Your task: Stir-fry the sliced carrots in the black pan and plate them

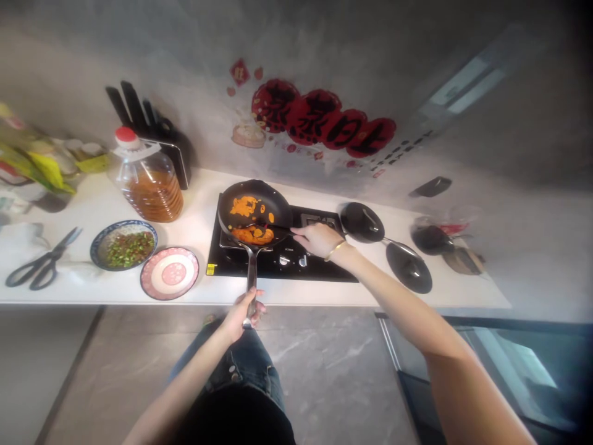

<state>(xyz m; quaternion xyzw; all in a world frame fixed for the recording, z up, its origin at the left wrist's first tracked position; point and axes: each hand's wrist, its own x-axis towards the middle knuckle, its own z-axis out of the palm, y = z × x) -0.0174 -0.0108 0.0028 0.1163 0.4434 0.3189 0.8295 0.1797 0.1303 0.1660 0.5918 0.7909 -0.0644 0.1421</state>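
A dark frying pan (pixel 273 201) sits on the left of the black cooktop (pixel 278 266), tilted towards me. Orange cooked pieces that look like carrot or egg (pixel 252 235) lie in it, a pile near the front and a patch farther back. My left hand (pixel 243 312) is wrapped round the pan's metal handle (pixel 252 269), which reaches over the counter edge. With my right hand (pixel 317 240) I grip the dark handle of a spatula (pixel 280 229) coming in from the right. Its head is in the front pile of food and partly hidden.
Left of the cooktop are a pink plate (pixel 151 272), a bowl of chopped greens (pixel 104 259), scissors (pixel 44 266), an oil jug (pixel 152 191) and a knife block (pixel 176 154). Right of it lie a black round pan or lid (pixel 361 216) and a second dark lid (pixel 407 272).
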